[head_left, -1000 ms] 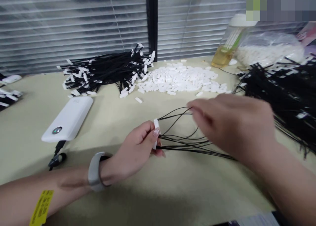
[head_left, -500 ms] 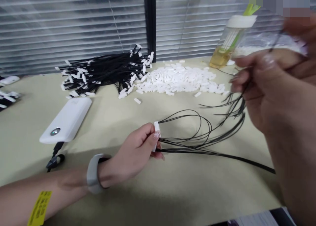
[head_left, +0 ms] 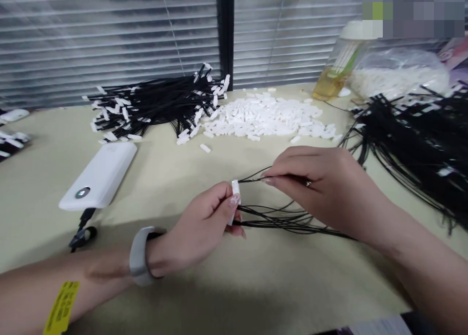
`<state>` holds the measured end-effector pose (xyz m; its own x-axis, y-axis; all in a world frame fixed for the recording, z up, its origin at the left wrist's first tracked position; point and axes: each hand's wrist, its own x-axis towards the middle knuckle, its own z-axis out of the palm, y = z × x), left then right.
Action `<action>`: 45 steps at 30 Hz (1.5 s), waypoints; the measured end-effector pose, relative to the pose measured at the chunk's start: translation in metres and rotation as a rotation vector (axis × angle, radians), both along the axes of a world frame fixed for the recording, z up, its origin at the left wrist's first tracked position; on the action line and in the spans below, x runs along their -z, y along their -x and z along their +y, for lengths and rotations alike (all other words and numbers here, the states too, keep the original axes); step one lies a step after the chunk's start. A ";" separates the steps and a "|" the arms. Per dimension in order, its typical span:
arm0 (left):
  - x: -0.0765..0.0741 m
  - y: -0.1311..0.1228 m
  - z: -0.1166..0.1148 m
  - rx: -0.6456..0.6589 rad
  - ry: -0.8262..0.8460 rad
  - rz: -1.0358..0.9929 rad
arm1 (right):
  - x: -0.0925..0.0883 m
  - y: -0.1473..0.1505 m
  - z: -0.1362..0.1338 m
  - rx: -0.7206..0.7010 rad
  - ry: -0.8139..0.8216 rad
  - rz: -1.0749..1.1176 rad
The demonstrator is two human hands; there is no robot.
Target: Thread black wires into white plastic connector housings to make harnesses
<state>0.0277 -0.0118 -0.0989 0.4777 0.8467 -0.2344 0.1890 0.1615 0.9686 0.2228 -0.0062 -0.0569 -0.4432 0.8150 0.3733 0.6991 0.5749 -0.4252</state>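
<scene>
Between thumb and fingers, my left hand (head_left: 210, 210) grips a small white connector housing (head_left: 235, 186). Several thin black wires (head_left: 278, 223) run out of its right side. My right hand (head_left: 321, 193) is closed in a pinch on a thin black wire (head_left: 256, 179), whose tip is close to the upper end of the housing. Whether that tip is inside the housing I cannot tell. The other wires pass beneath my right hand, which hides part of them.
Behind the hands lie a heap of white connector housings (head_left: 266, 118) and a bundle of black wires with white ends (head_left: 157, 103). More black wires (head_left: 413, 145) lie at right. A white power bank (head_left: 100, 176), a bottle with yellow liquid (head_left: 331, 79) and a plastic bag (head_left: 398, 79) stand around.
My right hand has come down and left from the upper right, bringing a wire to the housing. My left hand has stayed in place with the housing.
</scene>
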 end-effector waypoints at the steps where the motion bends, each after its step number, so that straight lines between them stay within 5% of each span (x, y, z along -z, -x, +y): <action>1: 0.000 0.000 0.000 -0.005 -0.002 -0.002 | 0.000 0.002 -0.001 -0.003 -0.041 0.004; 5: -0.001 -0.001 0.000 -0.020 -0.011 0.014 | -0.001 0.006 -0.007 0.029 -0.118 0.043; 12: -0.003 -0.001 -0.001 0.024 -0.066 0.052 | 0.007 0.010 -0.005 0.016 0.065 -0.085; 45: 0.003 0.000 -0.009 0.080 -0.263 0.196 | 0.013 0.013 -0.003 -0.084 0.174 -0.195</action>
